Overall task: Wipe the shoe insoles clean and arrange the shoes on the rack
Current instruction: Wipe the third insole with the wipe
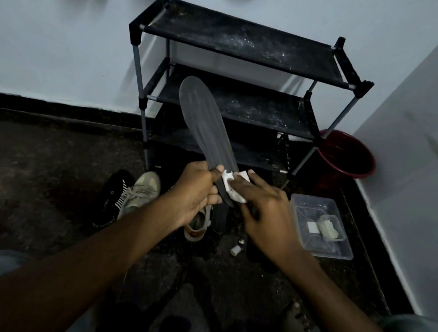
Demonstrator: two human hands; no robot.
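A long grey insole (203, 122) stands tilted up in front of the black shoe rack (249, 44). My left hand (197, 190) grips its lower heel end. My right hand (264, 212) presses a crumpled white wipe (233, 187) against the insole near that grip, fingers lying over the wipe. On the floor under my hands lie a black sneaker with white stripes (113, 199) and a beige sneaker (141, 191); a second beige shoe (197, 223) shows partly beneath my left hand.
A red bucket (346, 155) stands right of the rack against the wall. A clear plastic box (321, 225) with white pads sits on the floor at right. A small white cap (235, 250) lies near the shoes. The rack's three shelves hold nothing.
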